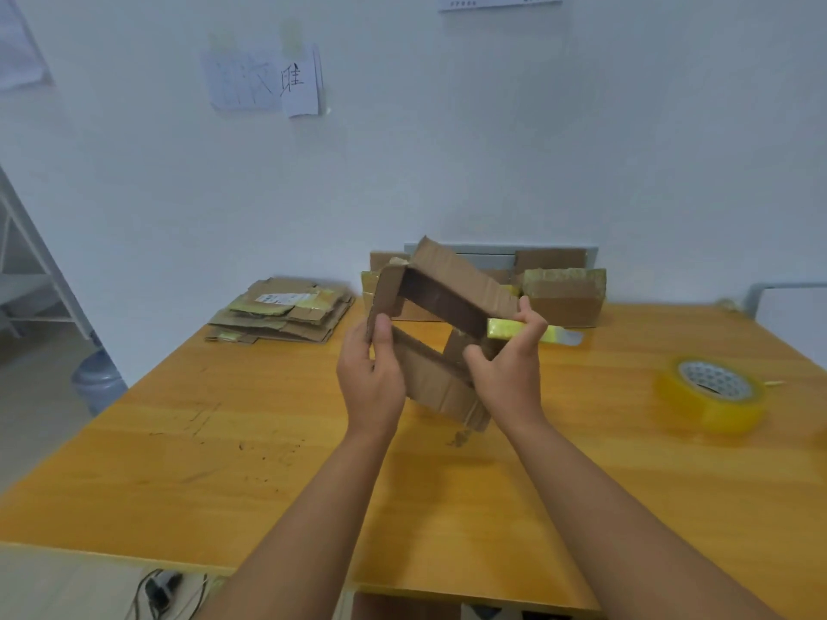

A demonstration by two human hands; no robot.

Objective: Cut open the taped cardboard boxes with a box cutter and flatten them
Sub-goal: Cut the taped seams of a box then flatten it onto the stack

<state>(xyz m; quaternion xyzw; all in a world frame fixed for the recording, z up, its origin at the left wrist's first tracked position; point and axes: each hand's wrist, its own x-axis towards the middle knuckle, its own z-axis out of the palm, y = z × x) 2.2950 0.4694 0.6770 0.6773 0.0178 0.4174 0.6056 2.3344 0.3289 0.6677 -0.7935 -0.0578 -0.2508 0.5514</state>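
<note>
While the orange wooden table point(250, 440) fills most of the view beneath a pale wall, both arms reach out over its middle. Between them, held up off the surface, is an opened cardboard box point(441, 302), skewed into a slanted shape with its flaps loose and yellowish tape along one edge. The left hand point(370, 373) grips the box's left wall, thumb pressed on the near face. The right hand point(508, 371) pinches the right side, fingers closed on the taped edge and thumb tucked under a flap. Behind the held box, against the wall, stand more taped boxes point(566, 293), partly hidden by it. To the far left lies a stack of flattened cardboard point(282, 313). Near the right edge of the table sits a roll of yellow tape point(711, 393), well apart from the hands. A water jug point(96, 380) stands on the floor at the left. Paper notes point(264, 80) hang on the wall. No box cutter can be made out.
</note>
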